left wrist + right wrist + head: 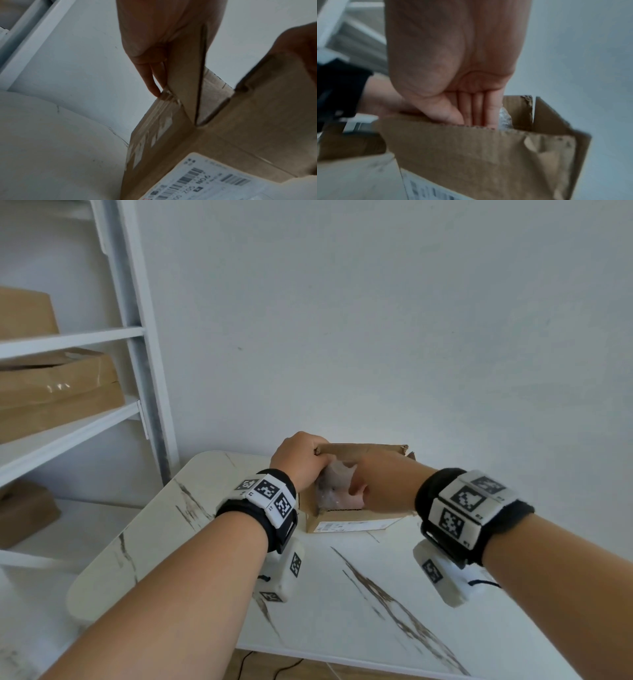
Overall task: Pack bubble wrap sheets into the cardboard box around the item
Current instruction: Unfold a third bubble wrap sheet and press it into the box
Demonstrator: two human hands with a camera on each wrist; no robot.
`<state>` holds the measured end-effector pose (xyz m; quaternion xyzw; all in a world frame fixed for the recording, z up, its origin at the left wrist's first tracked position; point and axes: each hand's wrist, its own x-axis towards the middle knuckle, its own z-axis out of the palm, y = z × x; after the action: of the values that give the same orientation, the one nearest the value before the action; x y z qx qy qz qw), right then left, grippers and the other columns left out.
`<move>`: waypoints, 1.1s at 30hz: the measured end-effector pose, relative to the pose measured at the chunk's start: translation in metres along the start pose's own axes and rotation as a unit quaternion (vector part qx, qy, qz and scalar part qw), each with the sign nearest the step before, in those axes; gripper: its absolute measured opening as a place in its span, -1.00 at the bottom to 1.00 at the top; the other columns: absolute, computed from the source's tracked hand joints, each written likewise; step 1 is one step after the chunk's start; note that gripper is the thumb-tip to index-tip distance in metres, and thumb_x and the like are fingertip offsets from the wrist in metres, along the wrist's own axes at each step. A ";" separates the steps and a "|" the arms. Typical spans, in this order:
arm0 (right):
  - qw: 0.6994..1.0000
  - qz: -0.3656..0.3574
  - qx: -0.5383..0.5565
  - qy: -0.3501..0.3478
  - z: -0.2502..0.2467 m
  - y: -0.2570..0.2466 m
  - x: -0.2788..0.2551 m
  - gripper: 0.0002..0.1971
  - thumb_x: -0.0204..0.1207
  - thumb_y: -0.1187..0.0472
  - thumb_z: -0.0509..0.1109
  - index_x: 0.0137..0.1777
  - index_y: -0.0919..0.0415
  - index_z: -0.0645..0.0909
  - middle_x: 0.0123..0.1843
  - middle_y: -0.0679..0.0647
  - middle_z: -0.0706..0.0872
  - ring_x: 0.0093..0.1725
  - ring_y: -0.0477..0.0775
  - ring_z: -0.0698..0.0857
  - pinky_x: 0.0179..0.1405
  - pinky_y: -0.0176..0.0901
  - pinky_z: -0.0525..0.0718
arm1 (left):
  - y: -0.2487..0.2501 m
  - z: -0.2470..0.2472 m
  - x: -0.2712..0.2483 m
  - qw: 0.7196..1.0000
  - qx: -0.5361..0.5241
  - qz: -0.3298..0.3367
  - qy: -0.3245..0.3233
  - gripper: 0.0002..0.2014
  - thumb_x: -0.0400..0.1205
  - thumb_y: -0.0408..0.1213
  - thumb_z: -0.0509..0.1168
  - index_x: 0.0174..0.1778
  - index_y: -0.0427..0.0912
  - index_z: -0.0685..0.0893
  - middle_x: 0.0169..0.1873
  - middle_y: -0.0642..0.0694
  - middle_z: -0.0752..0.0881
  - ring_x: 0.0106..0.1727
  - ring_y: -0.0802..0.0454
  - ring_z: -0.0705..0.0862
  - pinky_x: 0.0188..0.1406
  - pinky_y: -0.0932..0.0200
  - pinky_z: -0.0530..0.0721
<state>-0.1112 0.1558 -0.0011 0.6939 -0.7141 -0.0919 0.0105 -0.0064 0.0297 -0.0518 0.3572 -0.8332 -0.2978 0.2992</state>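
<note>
A small open cardboard box (pixel 346 523) with a white label stands at the far side of the marble table. Crumpled clear bubble wrap (pixel 331 486) fills its left part. My left hand (pixel 298 461) grips the upright flap (pixel 187 75) at the box's far left corner, thumb inside and fingers (pixel 155 82) outside. My right hand (pixel 378 486) reaches down into the box from the right. In the right wrist view its fingers (pixel 477 112) are straight and together, pressing down beside the bubble wrap (pixel 505 117). The item inside is hidden.
The white marble-patterned table (pixel 359 594) has bare surface in front of the box. A white shelving unit (pixel 72 337) at the left holds brown cardboard boxes (pixel 54 392). A plain wall stands right behind the box. A dark cable lies on the floor below the table edge.
</note>
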 end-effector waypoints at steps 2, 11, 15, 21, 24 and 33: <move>0.999 -0.002 -0.049 -0.013 0.006 -0.002 0.003 -0.68 0.46 0.34 0.20 0.09 0.17 0.73 0.04 0.07 0.77 0.02 0.12 0.73 -0.03 -0.12 0.71 | -0.001 0.000 0.000 1.000 0.000 0.004 0.003 -0.65 0.59 -0.26 0.35 -0.48 -0.20 0.42 -0.52 -0.08 0.38 -0.38 -0.05 0.34 -0.32 0.16 0.33; 0.989 0.034 -0.071 -0.127 0.013 -0.005 0.019 -0.66 0.65 0.26 0.18 0.38 0.29 0.53 0.28 0.16 0.66 0.22 0.15 0.65 0.13 -0.14 0.58 | -0.004 0.000 0.001 1.000 0.020 0.018 0.003 -0.70 0.60 -0.26 0.35 -0.47 -0.22 0.59 -0.59 -0.01 0.42 -0.46 0.01 0.39 -0.43 0.23 0.34; 0.986 0.049 -0.062 -0.147 0.010 -0.001 0.027 -0.63 0.66 0.24 0.19 0.43 0.26 0.48 0.33 0.16 0.62 0.29 0.15 0.62 0.31 -0.07 0.58 | -0.003 0.000 0.000 0.999 0.028 0.033 0.009 -0.76 0.61 -0.26 0.35 -0.31 -0.31 0.71 -0.49 -0.21 0.64 -0.42 0.00 0.47 -0.37 0.22 0.43; 0.991 0.041 -0.030 -0.123 0.018 0.002 0.029 -0.48 0.61 0.19 0.27 0.57 0.14 0.33 0.49 0.12 0.50 0.41 0.21 0.54 0.42 0.06 0.52 | -0.002 -0.001 0.000 0.999 0.036 0.034 0.014 -0.84 0.61 -0.27 0.35 -0.12 -0.24 0.82 -0.33 -0.17 0.76 -0.28 -0.15 0.60 -0.25 0.19 0.53; 0.988 0.053 -0.044 -0.135 0.025 -0.002 0.029 -0.45 0.60 0.25 0.27 0.59 0.18 0.28 0.50 0.13 0.47 0.35 0.18 0.59 0.29 -0.09 0.58 | 0.001 -0.003 -0.001 0.999 0.033 0.026 0.023 -0.81 0.62 -0.31 0.35 -0.08 -0.38 0.78 -0.06 -0.28 0.75 -0.04 -0.28 0.66 -0.04 0.05 0.62; 1.000 0.027 -0.003 -0.009 0.000 0.013 0.007 -0.66 0.51 0.31 0.30 0.23 0.07 0.73 0.22 -0.02 0.74 0.24 0.05 0.66 0.24 -0.08 0.65 | 0.020 -0.001 0.009 0.994 0.088 -0.059 -0.019 -0.73 0.51 -0.53 0.18 -0.32 -0.04 0.59 -0.17 -0.03 0.68 -0.12 -0.05 0.62 -0.20 0.18 0.50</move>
<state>-0.1245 0.1486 0.0005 0.6736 -0.7323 -0.0996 0.0087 -0.0193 0.0341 -0.0341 0.4251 -0.8390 -0.2476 0.2326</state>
